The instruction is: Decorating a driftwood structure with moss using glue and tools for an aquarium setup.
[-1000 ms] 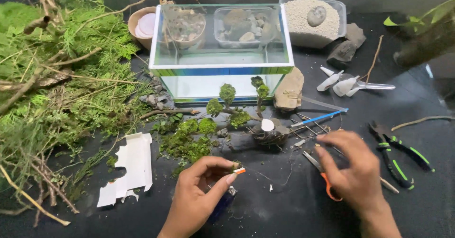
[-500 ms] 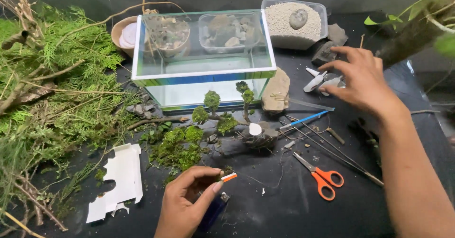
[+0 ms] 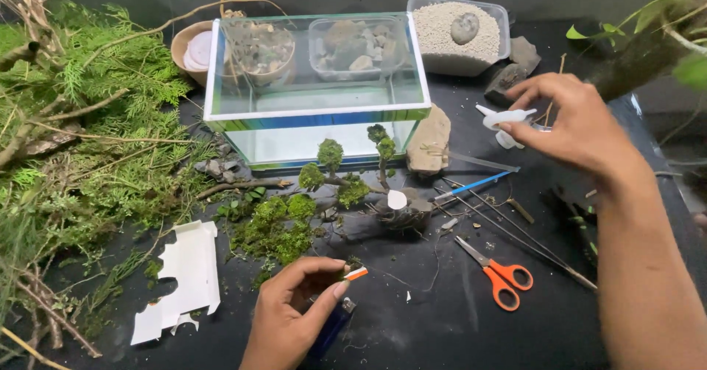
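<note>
The right hand covers most of the small white plastic squeeze bottle, so only its nozzle end shows beside the clear glass tank. Below the tank, the left hand hides most of a dark blue lighter and pinches a tiny white-and-orange piece (too small to identify). The right edge cuts off a blurred leafy plant.

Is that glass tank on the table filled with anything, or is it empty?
Empty, as far as shows: the glass tank stands upright with a bare pale floor; the rocks seen through it sit in bowls behind.
</note>
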